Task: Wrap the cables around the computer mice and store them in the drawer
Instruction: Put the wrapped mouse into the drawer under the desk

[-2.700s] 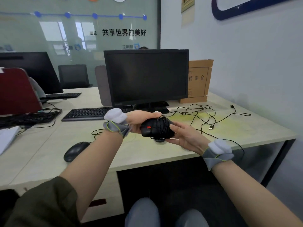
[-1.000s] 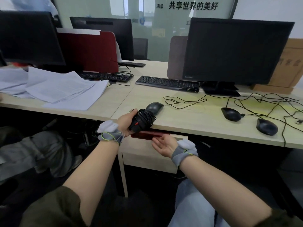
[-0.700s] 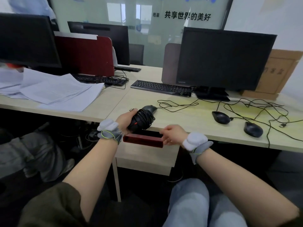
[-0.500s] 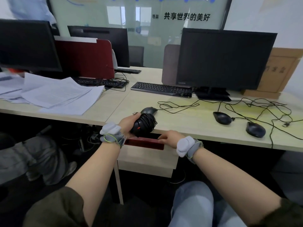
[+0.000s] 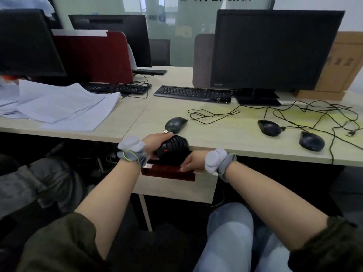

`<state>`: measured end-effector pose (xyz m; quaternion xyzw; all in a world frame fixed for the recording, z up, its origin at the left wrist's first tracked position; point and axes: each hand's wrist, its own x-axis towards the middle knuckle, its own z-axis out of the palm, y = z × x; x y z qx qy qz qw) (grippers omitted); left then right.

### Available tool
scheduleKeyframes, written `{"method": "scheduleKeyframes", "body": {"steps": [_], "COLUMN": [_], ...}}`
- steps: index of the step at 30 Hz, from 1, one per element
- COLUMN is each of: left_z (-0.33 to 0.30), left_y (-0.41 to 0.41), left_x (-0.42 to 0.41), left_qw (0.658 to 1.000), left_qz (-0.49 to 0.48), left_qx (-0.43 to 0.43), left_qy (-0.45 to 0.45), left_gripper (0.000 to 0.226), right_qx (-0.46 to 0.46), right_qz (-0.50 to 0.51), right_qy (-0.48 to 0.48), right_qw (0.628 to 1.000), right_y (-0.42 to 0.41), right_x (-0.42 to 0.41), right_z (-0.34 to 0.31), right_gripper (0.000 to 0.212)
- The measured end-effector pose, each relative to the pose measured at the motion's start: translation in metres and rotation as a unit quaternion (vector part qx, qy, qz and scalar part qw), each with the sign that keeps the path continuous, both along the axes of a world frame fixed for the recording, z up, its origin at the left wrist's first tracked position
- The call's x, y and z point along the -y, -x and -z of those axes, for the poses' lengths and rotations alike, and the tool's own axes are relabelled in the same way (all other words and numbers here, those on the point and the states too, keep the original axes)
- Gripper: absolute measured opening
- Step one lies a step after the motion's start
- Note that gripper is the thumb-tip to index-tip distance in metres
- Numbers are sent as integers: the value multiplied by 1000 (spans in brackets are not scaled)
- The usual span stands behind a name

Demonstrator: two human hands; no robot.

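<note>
On the desk (image 5: pixel 225 132) three mice (image 5: pixel 269 128) lie with their cables (image 5: pixel 294 108) loose, so by my reckoning most of the wrapping is left. Under the desk edge the drawer (image 5: pixel 169 173) stands slightly open, the right hand (image 5: pixel 193 160) gripping its red front. One wrapped mouse (image 5: pixel 172 147) sits in the curled left hand (image 5: pixel 155 141), just above the drawer opening, not yet inside.

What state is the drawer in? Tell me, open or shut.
Open partway: the drawer has its red front out past the desk edge, a dark gap behind it; right hand holds the front.
</note>
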<state>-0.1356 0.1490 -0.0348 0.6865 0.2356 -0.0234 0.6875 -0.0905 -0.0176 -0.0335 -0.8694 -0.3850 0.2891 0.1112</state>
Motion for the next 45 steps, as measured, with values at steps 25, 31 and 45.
{"method": "scheduleKeyframes", "body": {"steps": [25,31,45], "left_z": [77,85,65], "left_y": [-27,-16,-10], "left_x": [6,-24,-23], "left_qw": [986,983,812], "left_qz": [-19,-68,5], "left_qx": [-163,-164,-259], "left_qy": [-28,-48,-523], "left_gripper": [25,51,32], "right_qx": [-213,-171,-371], "right_qz": [86,234,370], "right_qy": [84,-80,-205], "right_qw": [970,954,827], "right_y": [0,-20,-13], "right_x": [-1,-37,-70], "right_z": [19,51,69], "right_gripper": [26,37,42]}}
